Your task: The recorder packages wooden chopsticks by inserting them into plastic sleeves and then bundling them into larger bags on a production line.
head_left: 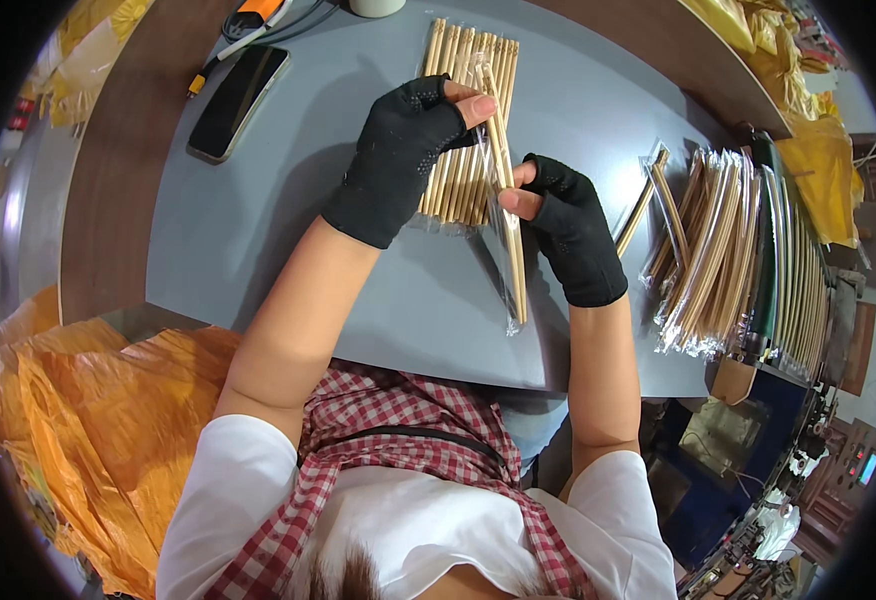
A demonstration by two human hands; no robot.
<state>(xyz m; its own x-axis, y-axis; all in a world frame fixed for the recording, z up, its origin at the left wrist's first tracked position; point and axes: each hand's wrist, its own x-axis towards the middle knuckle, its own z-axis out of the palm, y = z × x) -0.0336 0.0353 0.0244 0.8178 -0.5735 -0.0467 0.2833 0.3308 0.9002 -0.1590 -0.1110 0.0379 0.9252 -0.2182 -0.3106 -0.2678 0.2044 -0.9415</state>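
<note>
A pair of chopsticks (514, 262) in a clear plastic sleeve slants in front of me, held between both hands. My left hand (403, 150), in a black fingerless glove, pinches it near its upper end. Lower down, around the middle, the thumb and fingers of my right hand (570, 225), gloved the same way, are closed on it. Behind the held pair, a flat row of wrapped chopsticks (446, 190) lies side by side on the grey table (288, 250), partly hidden by my left hand.
On the right lies a heap of wrapped chopsticks (713, 250), with more lined up beyond it. A loose wrapped pair (644, 200) rests left of the heap. A phone (239, 103) and cables (248, 42) lie at the upper left. Orange plastic sheeting (128, 420) hangs below the table's left edge.
</note>
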